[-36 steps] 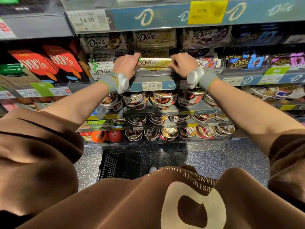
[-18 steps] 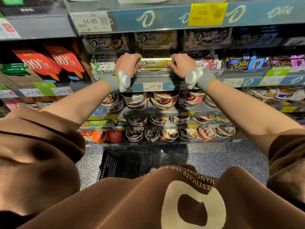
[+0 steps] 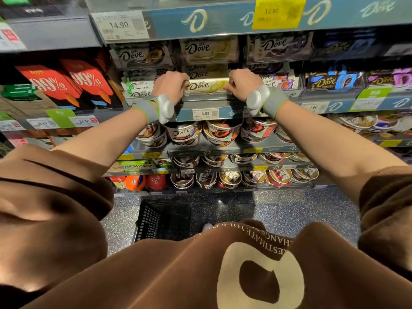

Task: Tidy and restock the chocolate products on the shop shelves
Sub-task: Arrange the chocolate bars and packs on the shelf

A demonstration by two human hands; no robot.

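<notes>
Dove chocolate bar (image 3: 206, 85) in its pale cream wrapper lies flat at the front of the middle shelf (image 3: 287, 108), just above the 8.59 price tag (image 3: 205, 113) and on top of a stack of like bars, with the left hand (image 3: 170, 85) pinching its left end and the right hand (image 3: 243, 84) pinching its right end — fingers curled on both. It looks light and thin, stiff yet likely to snap if bent, and the glossy film probably slides easily — so gripping the two short ends and keeping it level seems the safest hold.

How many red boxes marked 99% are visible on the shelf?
2: one 99% box far left, a second 99% box overlapping its right side. More may be hidden behind them.
</notes>
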